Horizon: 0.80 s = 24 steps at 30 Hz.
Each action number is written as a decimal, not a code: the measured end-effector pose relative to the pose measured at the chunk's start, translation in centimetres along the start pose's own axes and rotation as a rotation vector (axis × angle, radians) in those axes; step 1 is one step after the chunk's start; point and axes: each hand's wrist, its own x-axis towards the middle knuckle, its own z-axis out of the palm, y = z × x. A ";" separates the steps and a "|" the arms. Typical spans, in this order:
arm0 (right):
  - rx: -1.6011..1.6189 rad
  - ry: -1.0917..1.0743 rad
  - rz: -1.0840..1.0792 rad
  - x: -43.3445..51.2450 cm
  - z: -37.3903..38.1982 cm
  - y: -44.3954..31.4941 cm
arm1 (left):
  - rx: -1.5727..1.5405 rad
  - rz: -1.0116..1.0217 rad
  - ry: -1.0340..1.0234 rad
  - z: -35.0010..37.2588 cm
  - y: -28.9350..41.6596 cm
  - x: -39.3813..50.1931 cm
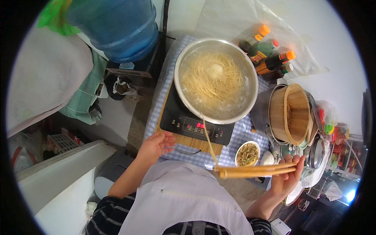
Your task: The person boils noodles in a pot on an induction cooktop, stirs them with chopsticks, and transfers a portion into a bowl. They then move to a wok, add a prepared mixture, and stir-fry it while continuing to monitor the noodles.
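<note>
Noodles (205, 88) with a pale rounded lump of foam or food on top fill a wide metal pot (179, 91) of bubbling liquid. The pot stands on a black induction cooker (188, 123) over a wooden board. My right hand (286, 179), at the lower right, holds long wooden chopsticks (249, 171) by one end. They point left, and a thin noodle-like strand (210, 142) runs from their tips up to the pot's rim. My left hand (158, 147) is at the board's near left corner, fingers apart, holding nothing. A white bowl (236, 152) of chopped, greenish-brown food stands right of the cooker.
Sauce bottles (265, 63) line the wall behind the pot. To the right, a wooden bucket (277, 114) rests in a metal pot, with jars and lids nearby. A blue water bottle (126, 32) stands at the upper left. A checked cloth (191, 155) covers the table.
</note>
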 end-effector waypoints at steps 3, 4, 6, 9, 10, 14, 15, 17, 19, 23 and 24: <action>0.016 -0.022 0.012 0.2 0.4 -0.7 | -0.076 -0.108 -0.108 1.4 -1.2 -0.2; -0.006 -0.116 0.063 0.4 0.4 -0.9 | -0.098 -0.151 -0.119 1.9 -1.4 -0.2; 0.000 -0.153 0.091 0.8 0.4 -1.1 | -0.128 -0.202 -0.171 2.6 -1.5 -0.1; 0.036 -0.238 0.120 1.6 0.2 -1.3 | -0.215 -0.233 -0.197 3.5 -1.3 0.3; 0.070 -0.265 0.147 1.9 0.2 -1.2 | -0.225 -0.226 -0.199 3.6 -1.2 0.4; 0.060 -0.189 0.082 2.6 0.3 -0.9 | -0.265 -0.226 -0.188 3.9 -0.4 0.5; 0.061 -0.185 0.091 2.8 0.3 -0.8 | -0.279 -0.218 -0.211 4.0 -0.2 0.5; 0.069 -0.183 0.116 3.2 0.1 -0.6 | -0.283 -0.224 -0.191 4.2 0.2 0.5; 0.102 -0.212 0.146 3.6 -0.3 -0.6 | -0.278 -0.220 -0.193 4.6 0.5 0.6; 0.175 -0.184 0.164 4.6 -1.6 -0.9 | -0.285 -0.214 -0.186 5.1 0.9 0.6; 0.201 -0.158 0.153 4.8 -1.9 -1.0 | -0.296 -0.204 -0.196 5.2 1.0 0.6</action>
